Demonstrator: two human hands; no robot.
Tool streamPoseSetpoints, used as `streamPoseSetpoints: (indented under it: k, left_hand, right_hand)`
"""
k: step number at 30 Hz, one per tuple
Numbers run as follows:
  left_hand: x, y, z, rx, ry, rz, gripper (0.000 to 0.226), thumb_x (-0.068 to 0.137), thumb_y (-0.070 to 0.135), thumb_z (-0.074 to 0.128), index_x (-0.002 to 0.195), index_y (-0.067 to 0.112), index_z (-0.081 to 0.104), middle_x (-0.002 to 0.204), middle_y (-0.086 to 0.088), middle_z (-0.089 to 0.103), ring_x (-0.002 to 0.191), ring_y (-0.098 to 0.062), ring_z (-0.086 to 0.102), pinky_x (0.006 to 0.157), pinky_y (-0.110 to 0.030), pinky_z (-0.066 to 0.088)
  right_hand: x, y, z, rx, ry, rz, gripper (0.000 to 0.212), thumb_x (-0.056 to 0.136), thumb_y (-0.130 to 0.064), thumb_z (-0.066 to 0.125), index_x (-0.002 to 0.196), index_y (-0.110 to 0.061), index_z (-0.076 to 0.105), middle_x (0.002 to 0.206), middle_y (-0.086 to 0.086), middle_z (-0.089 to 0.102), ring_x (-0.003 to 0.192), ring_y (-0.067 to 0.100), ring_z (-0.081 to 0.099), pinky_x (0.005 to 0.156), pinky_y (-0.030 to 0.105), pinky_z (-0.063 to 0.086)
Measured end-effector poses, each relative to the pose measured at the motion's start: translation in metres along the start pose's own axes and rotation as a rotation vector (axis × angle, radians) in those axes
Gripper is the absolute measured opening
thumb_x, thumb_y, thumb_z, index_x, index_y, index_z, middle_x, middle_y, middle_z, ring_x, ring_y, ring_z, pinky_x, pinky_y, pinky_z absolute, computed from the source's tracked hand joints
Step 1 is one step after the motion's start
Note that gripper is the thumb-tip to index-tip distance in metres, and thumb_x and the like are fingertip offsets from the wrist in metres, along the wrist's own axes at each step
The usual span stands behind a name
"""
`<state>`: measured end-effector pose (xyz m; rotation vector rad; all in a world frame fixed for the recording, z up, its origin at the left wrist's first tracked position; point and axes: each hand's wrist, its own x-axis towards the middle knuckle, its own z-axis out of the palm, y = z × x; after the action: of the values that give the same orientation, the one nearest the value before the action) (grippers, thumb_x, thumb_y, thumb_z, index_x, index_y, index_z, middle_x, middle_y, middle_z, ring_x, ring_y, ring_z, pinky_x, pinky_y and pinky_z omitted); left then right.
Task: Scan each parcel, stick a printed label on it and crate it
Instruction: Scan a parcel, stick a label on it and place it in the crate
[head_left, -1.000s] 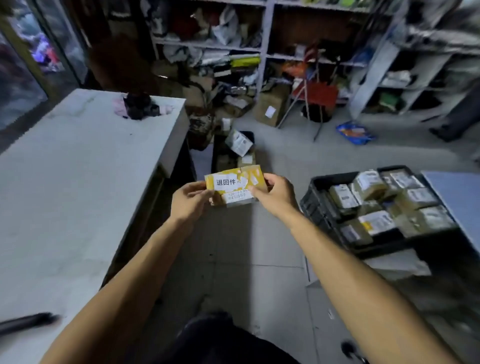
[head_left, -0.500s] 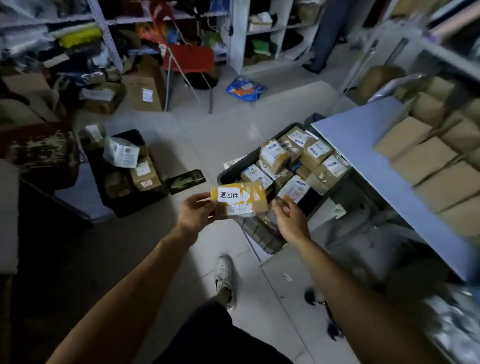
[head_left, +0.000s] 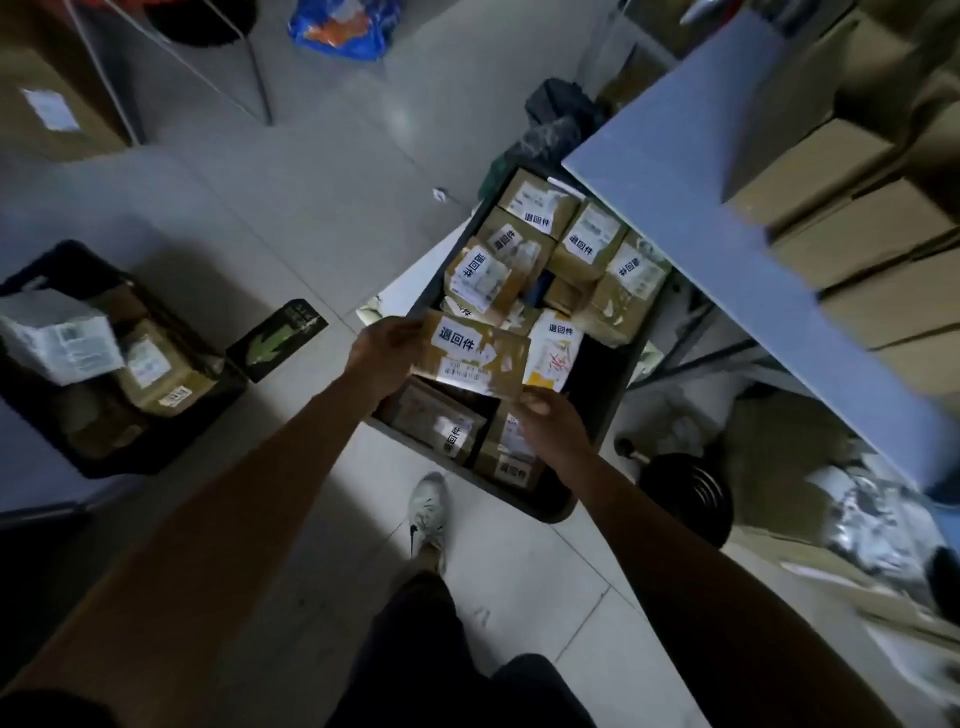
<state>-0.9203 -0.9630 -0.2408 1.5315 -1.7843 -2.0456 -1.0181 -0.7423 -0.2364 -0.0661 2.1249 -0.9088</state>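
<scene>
Step in hand, as judged: crating. Black crate (head_left: 597, 441) on the floor was nearly full of labelled parcels; one dark gap showed beside the white-and-yellow packet (head_left: 551, 348). Blue table edge (head_left: 701, 218) overhung the crate's far right side and could hinder the drop. Second crate (head_left: 62, 270) stood well apart, left. Labelled parcel (head_left: 475, 358) was held above the crate: left hand (head_left: 382, 353) gripped its left end, right hand (head_left: 553, 426) pinched its near right corner. Next move calls for lowering it into the gap.
</scene>
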Motion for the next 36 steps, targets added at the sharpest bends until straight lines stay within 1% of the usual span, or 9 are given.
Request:
streamPoseSetpoints:
  k: [5, 8, 10, 12, 18, 21, 25, 29, 36]
  left_hand:
    - [0.046, 0.014, 0.015, 0.407, 0.022, 0.124, 0.014, 0.096, 0.031, 0.064, 0.109, 0.029, 0.069, 0.102, 0.012, 0.067, 0.096, -0.014, 0.064, 0.077, -0.022, 0.045]
    - [0.064, 0.015, 0.025, 0.541, 0.056, 0.160, 0.035, 0.098, 0.047, 0.057, 0.122, 0.023, 0.065, 0.108, 0.008, 0.068, 0.099, -0.015, 0.062, 0.081, -0.024, 0.042]
    - [0.076, 0.008, 0.030, 0.540, 0.072, 0.165, 0.035, 0.097, 0.048, 0.058, 0.121, 0.023, 0.065, 0.107, 0.009, 0.070, 0.094, -0.011, 0.064, 0.073, -0.018, 0.043]
    - [0.084, 0.003, 0.035, 0.578, 0.092, 0.208, 0.033, 0.096, 0.046, 0.062, 0.119, 0.023, 0.067, 0.100, 0.012, 0.070, 0.082, -0.003, 0.061, 0.063, -0.008, 0.040]
    - [0.098, -0.014, 0.045, 0.821, 0.190, 0.543, 0.028, 0.093, 0.037, 0.064, 0.110, 0.015, 0.069, 0.113, -0.004, 0.069, 0.100, -0.024, 0.064, 0.080, -0.044, 0.059]
    - [0.097, -0.016, 0.049, 1.098, 0.282, 0.544, 0.028, 0.095, 0.036, 0.057, 0.110, 0.015, 0.066, 0.123, -0.011, 0.055, 0.118, -0.033, 0.049, 0.087, -0.048, 0.053]
    - [0.098, -0.017, 0.045, 1.246, 0.239, 0.534, 0.031, 0.097, 0.034, 0.051, 0.114, 0.009, 0.060, 0.116, -0.019, 0.049, 0.112, -0.039, 0.046, 0.087, -0.048, 0.048]
    - [0.094, -0.024, 0.043, 1.572, 0.186, 0.539, 0.051, 0.096, 0.041, 0.054, 0.136, 0.012, 0.044, 0.124, -0.018, 0.046, 0.114, -0.037, 0.046, 0.095, -0.047, 0.041]
    - [0.063, -0.026, 0.045, 1.538, 0.188, 0.505, 0.064, 0.095, 0.040, 0.057, 0.148, 0.013, 0.033, 0.131, -0.023, 0.042, 0.118, -0.041, 0.043, 0.097, -0.048, 0.040]
  right_hand:
    - [0.041, -0.004, 0.012, 0.071, -0.013, 0.118, 0.042, 0.094, -0.026, 0.068, 0.130, -0.007, 0.059, 0.114, 0.015, 0.063, 0.107, 0.029, 0.064, 0.098, 0.055, 0.052]
    - [0.064, -0.004, 0.016, 0.069, -0.083, 0.182, 0.062, 0.096, -0.031, 0.067, 0.152, -0.018, 0.042, 0.145, 0.007, 0.052, 0.117, 0.023, 0.060, 0.105, 0.046, 0.050]
    - [0.077, -0.005, 0.021, 0.115, -0.180, 0.225, 0.069, 0.099, -0.028, 0.064, 0.158, -0.022, 0.030, 0.155, 0.000, 0.043, 0.108, 0.016, 0.060, 0.098, 0.038, 0.053]
    - [0.088, -0.006, 0.028, 0.154, -0.259, 0.245, 0.070, 0.100, -0.024, 0.063, 0.160, -0.022, 0.026, 0.160, -0.002, 0.035, 0.125, 0.020, 0.054, 0.095, 0.033, 0.051]
    - [0.105, -0.002, 0.042, 0.315, -0.176, 0.229, 0.069, 0.098, -0.013, 0.063, 0.158, -0.022, 0.030, 0.157, 0.000, 0.040, 0.122, 0.016, 0.052, 0.097, 0.031, 0.053]
    - [0.102, 0.001, 0.044, 0.354, -0.133, 0.168, 0.067, 0.099, -0.006, 0.060, 0.158, -0.018, 0.030, 0.156, 0.000, 0.042, 0.123, 0.015, 0.052, 0.094, 0.031, 0.051]
    - [0.102, 0.007, 0.045, 0.436, -0.154, 0.116, 0.063, 0.097, 0.006, 0.056, 0.153, -0.016, 0.038, 0.135, -0.005, 0.050, 0.134, 0.015, 0.046, 0.107, 0.042, 0.047]
    - [0.100, 0.017, 0.045, 0.336, -0.234, 0.094, 0.074, 0.096, 0.001, 0.059, 0.159, -0.023, 0.028, 0.164, -0.001, 0.027, 0.151, 0.018, 0.028, 0.108, 0.039, 0.047]
    - [0.073, 0.008, 0.027, 0.149, -0.255, 0.026, 0.081, 0.096, -0.012, 0.063, 0.161, -0.031, 0.018, 0.166, -0.002, 0.022, 0.150, 0.022, 0.028, 0.112, 0.036, 0.038]
